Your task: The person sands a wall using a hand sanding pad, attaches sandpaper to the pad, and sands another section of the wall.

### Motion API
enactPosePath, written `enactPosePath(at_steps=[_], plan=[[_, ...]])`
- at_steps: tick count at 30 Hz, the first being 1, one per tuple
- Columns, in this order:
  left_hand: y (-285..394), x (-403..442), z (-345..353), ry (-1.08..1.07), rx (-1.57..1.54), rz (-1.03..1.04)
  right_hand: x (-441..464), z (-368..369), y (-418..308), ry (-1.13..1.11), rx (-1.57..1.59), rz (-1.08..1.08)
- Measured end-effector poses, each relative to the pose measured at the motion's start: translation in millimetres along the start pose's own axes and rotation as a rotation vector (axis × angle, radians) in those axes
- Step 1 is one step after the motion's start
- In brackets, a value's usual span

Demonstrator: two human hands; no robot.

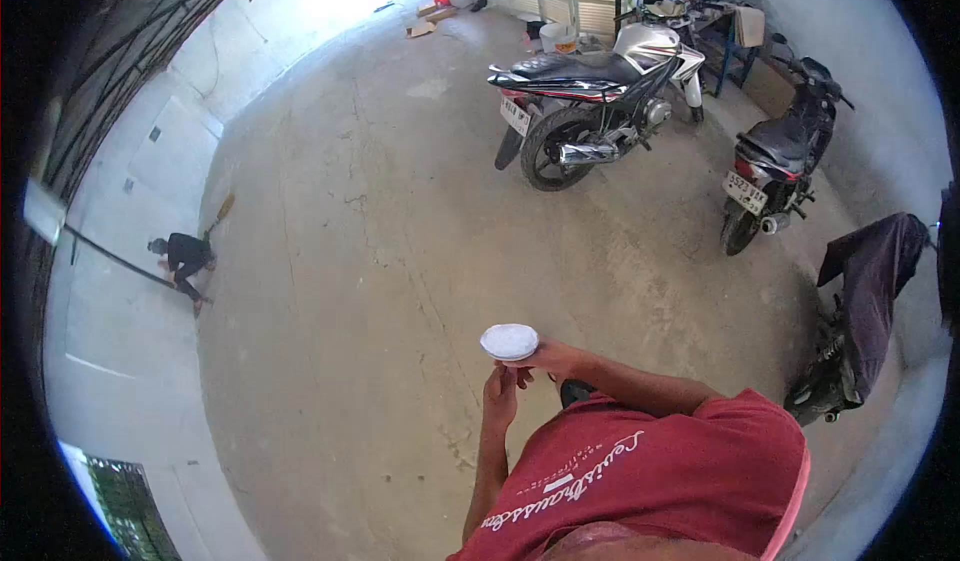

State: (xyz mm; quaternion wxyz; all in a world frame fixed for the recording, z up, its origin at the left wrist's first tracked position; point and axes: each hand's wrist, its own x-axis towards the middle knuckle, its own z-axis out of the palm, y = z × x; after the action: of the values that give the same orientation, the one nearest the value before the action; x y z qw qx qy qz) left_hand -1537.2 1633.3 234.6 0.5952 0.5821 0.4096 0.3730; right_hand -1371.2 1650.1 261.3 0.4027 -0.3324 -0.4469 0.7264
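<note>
A white oval object [509, 342] with a pale rim is held out in front of my red shirt; it could be a shallow bowl or a lid, but its kind is not clear. My right hand [545, 356] grips its right edge and underside, with the fingers partly hidden. Just below it, my left hand [501, 393] is raised with its fingers closed near the object's underside. Whether something small is pinched in those fingers, I cannot make out.
A silver and black motorcycle [600, 91] stands ahead, with a black scooter [785, 151] to its right. A cloth-draped motorbike [865, 311] is at the right wall. Near the left wall a person [188, 256] bends low by a broom [222, 211]. A white bucket [557, 37] stands at the back.
</note>
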Motion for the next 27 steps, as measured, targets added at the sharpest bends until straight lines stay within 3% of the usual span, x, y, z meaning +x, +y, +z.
enactPosePath(at_steps=[5,9,11,15,18,21,23,25,27], plan=[[39.2,116.5,-70.0,0.061,-0.018,-0.029,142.2,-32.9,-75.2,-0.125,-0.058,0.033],[48.9,194.7,-142.4,0.235,0.124,-0.03,267.2,-47.7,-96.8,-0.227,-0.143,0.029],[57.4,229.4,-171.0,0.33,0.1,-0.081,318.4,-46.7,-92.5,-0.217,-0.004,0.053],[31.6,321.9,-242.4,0.476,0.023,-0.166,427.8,-68.5,-104.8,-0.133,-0.129,-0.003],[-3.0,396.1,-289.2,0.343,0.056,-0.119,498.8,-98.7,-86.7,-0.034,-0.142,-0.014],[1.2,468.2,-342.6,0.125,0.389,-0.067,565.0,-127.4,-109.1,-0.029,-0.195,0.004],[27.6,533.5,-354.8,0.147,0.376,0.04,604.9,-144.9,-147.0,0.055,-0.122,-0.041],[65.7,578.9,-365.0,0.174,0.244,-0.079,637.3,-160.2,-149.0,0.25,-0.266,-0.218],[53.3,640.6,-393.5,0.12,0.148,-0.091,665.0,-194.8,-178.1,0.308,-0.224,-0.168]])
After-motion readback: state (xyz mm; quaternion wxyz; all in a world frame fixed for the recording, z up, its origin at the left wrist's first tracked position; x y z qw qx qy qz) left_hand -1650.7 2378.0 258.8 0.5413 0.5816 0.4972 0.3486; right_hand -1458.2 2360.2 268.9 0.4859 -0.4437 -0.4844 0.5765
